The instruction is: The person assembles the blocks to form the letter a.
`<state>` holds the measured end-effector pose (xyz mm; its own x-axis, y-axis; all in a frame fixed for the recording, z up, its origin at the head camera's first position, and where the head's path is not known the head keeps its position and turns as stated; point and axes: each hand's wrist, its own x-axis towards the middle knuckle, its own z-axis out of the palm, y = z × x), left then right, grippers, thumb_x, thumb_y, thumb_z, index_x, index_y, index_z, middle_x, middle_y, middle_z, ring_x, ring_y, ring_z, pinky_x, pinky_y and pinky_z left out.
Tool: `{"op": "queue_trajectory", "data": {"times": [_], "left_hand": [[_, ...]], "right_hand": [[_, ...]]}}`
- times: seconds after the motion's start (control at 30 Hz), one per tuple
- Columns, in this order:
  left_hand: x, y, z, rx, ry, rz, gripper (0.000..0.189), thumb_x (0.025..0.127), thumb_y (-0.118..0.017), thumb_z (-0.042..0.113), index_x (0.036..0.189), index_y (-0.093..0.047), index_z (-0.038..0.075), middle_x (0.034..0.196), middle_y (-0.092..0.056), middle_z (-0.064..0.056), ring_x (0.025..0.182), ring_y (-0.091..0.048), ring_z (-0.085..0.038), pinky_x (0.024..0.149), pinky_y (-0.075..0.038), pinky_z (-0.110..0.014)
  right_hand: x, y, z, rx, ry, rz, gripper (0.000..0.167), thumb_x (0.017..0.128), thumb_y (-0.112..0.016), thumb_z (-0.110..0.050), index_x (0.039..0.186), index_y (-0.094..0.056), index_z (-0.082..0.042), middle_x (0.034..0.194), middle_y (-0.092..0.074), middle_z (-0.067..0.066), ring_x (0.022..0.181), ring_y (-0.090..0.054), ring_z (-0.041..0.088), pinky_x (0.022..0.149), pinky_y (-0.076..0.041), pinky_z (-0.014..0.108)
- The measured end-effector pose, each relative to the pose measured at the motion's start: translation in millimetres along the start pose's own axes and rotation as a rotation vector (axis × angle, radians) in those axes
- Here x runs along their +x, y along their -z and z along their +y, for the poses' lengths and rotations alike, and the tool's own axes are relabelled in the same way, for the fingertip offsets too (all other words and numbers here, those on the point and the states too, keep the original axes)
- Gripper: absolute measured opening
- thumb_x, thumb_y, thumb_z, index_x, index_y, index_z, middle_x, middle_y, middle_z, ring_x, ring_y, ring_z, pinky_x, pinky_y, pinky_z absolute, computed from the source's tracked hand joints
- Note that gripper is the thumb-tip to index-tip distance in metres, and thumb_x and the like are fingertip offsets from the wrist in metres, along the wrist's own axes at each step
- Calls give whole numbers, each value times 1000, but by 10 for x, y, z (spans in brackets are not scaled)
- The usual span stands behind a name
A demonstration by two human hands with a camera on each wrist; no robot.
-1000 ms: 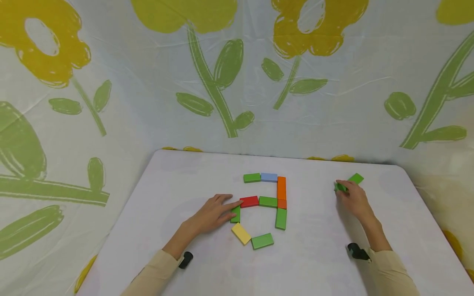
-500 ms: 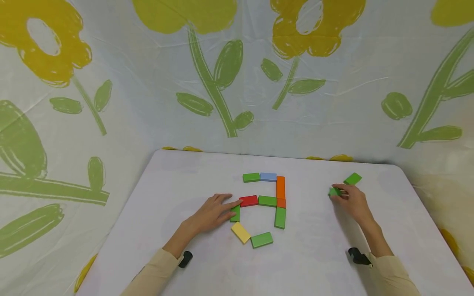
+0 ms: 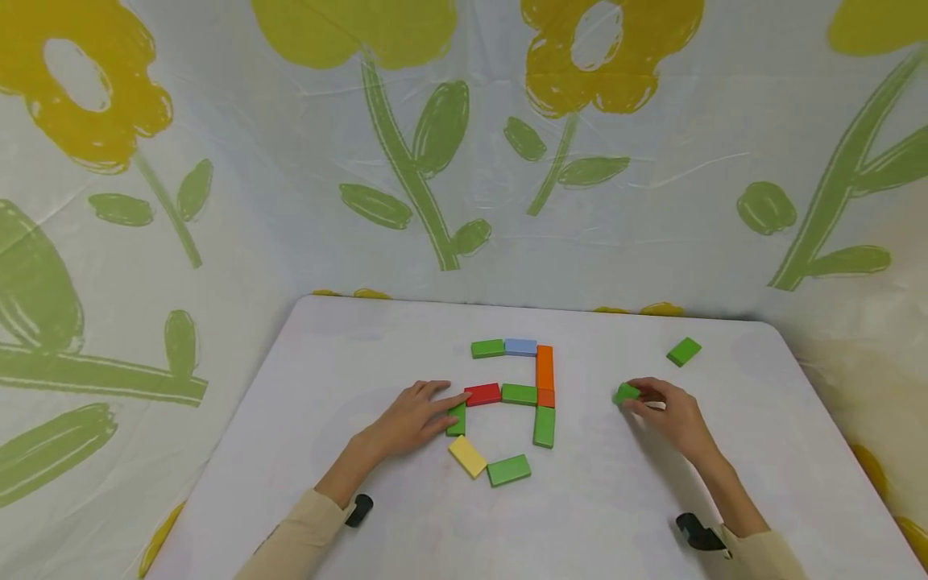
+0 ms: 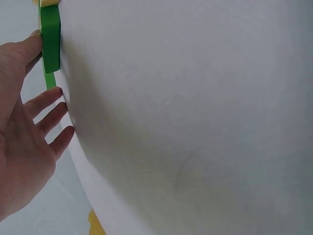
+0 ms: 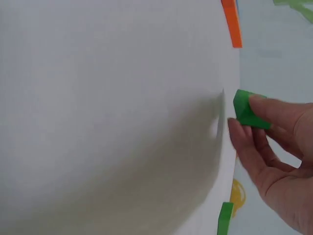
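My right hand pinches a green block between thumb and fingers, to the right of the block outline. In the right wrist view that block is held clear of the table. My left hand rests at the outline's left side with fingers extended. Its index fingertip touches the red block, and its thumb lies on an upright-set green block, partly covered. A yellow block and a green block form the bottom. Another green block sits right of the red one.
An orange column and a green block make the outline's right side. Blue and green blocks top it. One loose green block lies at the back right of the white table.
My right hand has moved left and nearer with the green block, away from the loose green one beside it. The left hand keeps its place.
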<state>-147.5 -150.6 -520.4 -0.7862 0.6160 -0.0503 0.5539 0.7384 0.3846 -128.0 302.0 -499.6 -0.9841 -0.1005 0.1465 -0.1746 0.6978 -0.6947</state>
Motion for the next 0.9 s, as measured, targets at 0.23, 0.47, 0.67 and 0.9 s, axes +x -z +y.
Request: {"op": "queue_trajectory", "data": {"times": [0.23,0.47,0.67,0.9], "left_hand": [[-6,-2,-8,-10,-8,9,50,106,-56,41,154,-50,28,156,-44,-13,140,-40,-34,115,-35,-54],[0,-2,-21,-13,-4,2,51,106,-56,41,154,-50,28,156,-43,-13,140,-40,-33,115,-34,-53],[11,6,-18,-4,-16,10,51,106,-58,39,154,-50,26,155,-44,-13,139,-41,-34,115,-35,-53],[1,19,5,-10,-16,9,50,105,-58,37,154,-51,24,154,-45,-14,138,-42,-35,114,-35,-55]], "right_hand": [[-105,-114,-131,99,58,-38,33,90,-78,-5,121,-70,3,106,-71,13,95,-66,9,80,-53,13],[-182,-216,-255,146,-19,-83,34,89,-80,-6,120,-68,1,101,-70,9,91,-63,6,80,-54,15],[-243,-295,-350,191,-60,-101,30,88,-82,-8,112,-67,0,99,-70,8,88,-65,9,79,-55,19],[-342,-372,-453,254,-34,-188,25,89,-81,-13,110,-71,-5,99,-70,3,89,-65,9,79,-56,22]]}}
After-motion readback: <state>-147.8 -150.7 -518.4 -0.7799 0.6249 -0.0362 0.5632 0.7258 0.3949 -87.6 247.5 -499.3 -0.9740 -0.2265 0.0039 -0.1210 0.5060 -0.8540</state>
